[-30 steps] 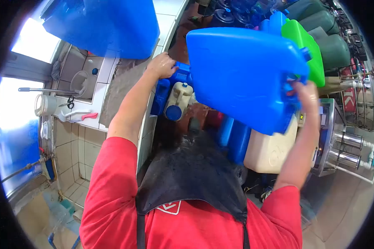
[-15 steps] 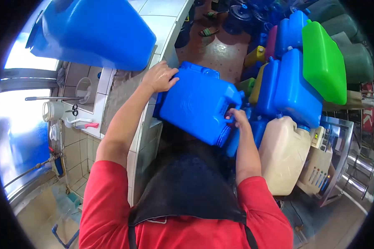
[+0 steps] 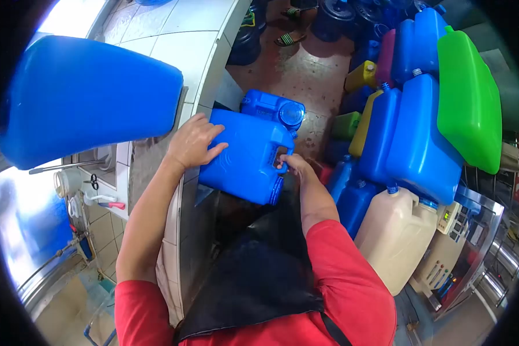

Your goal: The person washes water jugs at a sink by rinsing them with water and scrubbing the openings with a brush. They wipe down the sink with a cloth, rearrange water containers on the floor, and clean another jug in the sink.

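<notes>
A blue jerry can (image 3: 239, 155) lies tilted in front of me, its handle and ribbed cap on the right. My right hand (image 3: 294, 164) is closed around the handle. My left hand (image 3: 197, 141) rests at the can's left end, thumb and fingers spread against its edge. Just beyond is a second blue container (image 3: 265, 106) with a round cap, partly hidden by the first. Left of my left hand, a large blue jerry can (image 3: 98, 95) stands on the white tiled counter (image 3: 193, 29).
Several blue jerry cans (image 3: 424, 135), a green one (image 3: 469, 101) and a cream one (image 3: 393, 239) are packed at right. Beside them is a metal-framed unit (image 3: 444, 248). Scissors (image 3: 93, 181) and a pink-tipped brush (image 3: 112, 204) are at left. Sandals (image 3: 288, 40) lie on the floor.
The jerry can has shifted left and slightly toward me, with both hands moving along. My view has turned, so the large can on the counter appears lower and farther left.
</notes>
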